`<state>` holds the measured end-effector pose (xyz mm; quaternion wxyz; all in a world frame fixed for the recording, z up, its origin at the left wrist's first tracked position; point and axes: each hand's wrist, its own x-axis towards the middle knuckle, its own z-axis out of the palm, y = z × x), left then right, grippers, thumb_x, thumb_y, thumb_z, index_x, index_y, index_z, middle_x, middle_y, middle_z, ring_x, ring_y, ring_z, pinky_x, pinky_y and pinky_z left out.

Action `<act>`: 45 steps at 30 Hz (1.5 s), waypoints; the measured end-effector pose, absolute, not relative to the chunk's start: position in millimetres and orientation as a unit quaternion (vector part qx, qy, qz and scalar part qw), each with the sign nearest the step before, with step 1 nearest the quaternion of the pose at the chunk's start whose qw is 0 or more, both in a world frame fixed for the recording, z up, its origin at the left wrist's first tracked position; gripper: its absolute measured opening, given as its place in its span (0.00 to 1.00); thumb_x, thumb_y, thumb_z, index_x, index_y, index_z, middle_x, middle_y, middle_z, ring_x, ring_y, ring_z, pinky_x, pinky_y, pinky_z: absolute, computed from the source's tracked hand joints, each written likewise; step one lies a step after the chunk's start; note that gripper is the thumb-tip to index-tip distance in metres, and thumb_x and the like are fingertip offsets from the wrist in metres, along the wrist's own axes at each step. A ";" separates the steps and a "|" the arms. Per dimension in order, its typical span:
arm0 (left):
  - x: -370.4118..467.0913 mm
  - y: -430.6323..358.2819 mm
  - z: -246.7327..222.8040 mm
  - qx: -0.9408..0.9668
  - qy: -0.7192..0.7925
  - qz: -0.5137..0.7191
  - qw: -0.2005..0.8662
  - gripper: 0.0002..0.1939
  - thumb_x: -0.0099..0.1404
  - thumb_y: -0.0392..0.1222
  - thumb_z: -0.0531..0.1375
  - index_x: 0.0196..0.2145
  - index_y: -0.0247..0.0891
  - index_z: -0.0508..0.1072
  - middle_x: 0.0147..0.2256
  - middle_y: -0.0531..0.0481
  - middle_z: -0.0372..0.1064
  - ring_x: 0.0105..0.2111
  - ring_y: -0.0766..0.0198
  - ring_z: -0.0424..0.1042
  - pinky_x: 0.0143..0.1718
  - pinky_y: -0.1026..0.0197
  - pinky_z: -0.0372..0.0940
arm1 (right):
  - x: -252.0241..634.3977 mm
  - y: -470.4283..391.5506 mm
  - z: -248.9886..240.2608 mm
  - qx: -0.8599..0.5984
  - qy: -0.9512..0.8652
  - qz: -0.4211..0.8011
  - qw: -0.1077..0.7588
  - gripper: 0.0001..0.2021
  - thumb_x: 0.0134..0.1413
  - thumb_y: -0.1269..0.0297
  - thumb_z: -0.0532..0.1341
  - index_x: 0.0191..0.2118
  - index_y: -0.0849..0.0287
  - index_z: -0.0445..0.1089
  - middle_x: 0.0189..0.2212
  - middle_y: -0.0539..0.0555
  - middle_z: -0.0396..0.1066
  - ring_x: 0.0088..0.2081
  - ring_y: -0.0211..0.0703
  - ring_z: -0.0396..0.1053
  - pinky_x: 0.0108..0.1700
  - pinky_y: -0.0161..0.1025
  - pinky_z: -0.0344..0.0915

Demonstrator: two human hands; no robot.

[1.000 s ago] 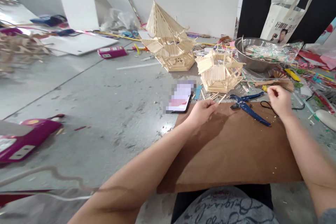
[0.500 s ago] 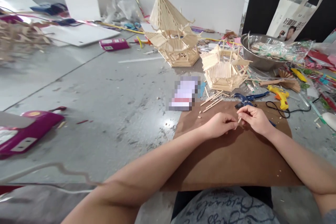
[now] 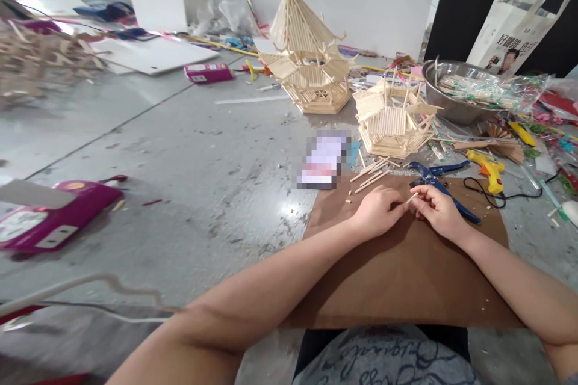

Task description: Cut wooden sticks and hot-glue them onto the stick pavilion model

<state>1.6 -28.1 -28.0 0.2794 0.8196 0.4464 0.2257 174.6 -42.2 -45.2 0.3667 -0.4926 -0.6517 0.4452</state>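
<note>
- Your left hand [image 3: 382, 213] and right hand [image 3: 436, 209] meet over the far part of the brown sheet, fingers nearly closed, pinching a thin stick [image 3: 411, 198] between them
- That stick is short, pale and straight, tilted with its right end farther away; your fingers hide part of its length
- Brown sheet [image 3: 388, 283] spreads between your forearms toward your body, its near edge by your lap and its right edge beside your right forearm
- Just beyond your right hand lie the blue cutters [image 3: 440, 183], one handle reaching right and far, the other right and near, so you have little room on that side
- To the far left of your hands, loose sticks [image 3: 372, 174] lie across the sheet's far edge, with tiny cut bits near them
- Right of the cutters sits a yellow glue gun [image 3: 487, 169], its black cord curling over the sheet's right edge
- Left of the loose sticks you have a phone [image 3: 323, 159], its screen blurred
- Farther off stand the low stick model [image 3: 392, 123], the taller roofed model [image 3: 311, 54] to its left and a metal bowl [image 3: 460, 108] of packed sticks to its right
</note>
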 end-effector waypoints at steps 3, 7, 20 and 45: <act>2.1 -27.4 -31.9 0.853 0.413 0.219 0.232 0.13 0.62 0.41 0.52 0.24 0.36 0.70 0.26 0.48 0.70 0.31 0.64 0.65 0.38 0.61 0.60 | 175.6 -41.3 -49.4 -0.501 -0.665 0.424 0.357 0.14 0.52 0.55 0.55 0.42 0.58 0.62 0.28 0.50 0.66 0.25 0.35 0.66 0.29 0.35 0.65; 2.3 -27.7 -32.5 0.879 0.395 0.190 0.187 0.13 0.62 0.41 0.51 0.25 0.35 0.70 0.28 0.47 0.70 0.32 0.64 0.66 0.40 0.61 0.60 | 176.5 -41.2 -49.1 -0.499 -0.716 0.363 0.326 0.13 0.54 0.56 0.54 0.41 0.58 0.63 0.29 0.52 0.69 0.27 0.37 0.67 0.32 0.37 0.65; -26.9 -1.4 -15.6 0.789 0.613 0.019 0.050 0.13 0.65 0.43 0.46 0.39 0.38 0.68 0.40 0.44 0.67 0.42 0.56 0.67 0.39 0.57 0.62 | 175.6 -41.8 -43.0 -0.501 -0.782 0.230 0.291 0.08 0.54 0.61 0.53 0.34 0.55 0.68 0.29 0.52 0.73 0.30 0.41 0.70 0.34 0.38 0.64; -32.8 -1.4 -12.3 0.812 0.582 0.035 0.034 0.13 0.65 0.37 0.43 0.39 0.36 0.66 0.35 0.43 0.70 0.38 0.56 0.71 0.33 0.58 0.64 | 160.6 9.2 21.7 -0.461 -0.850 -0.078 0.242 0.11 0.56 0.65 0.51 0.34 0.57 0.71 0.32 0.54 0.73 0.38 0.44 0.67 0.38 0.38 0.61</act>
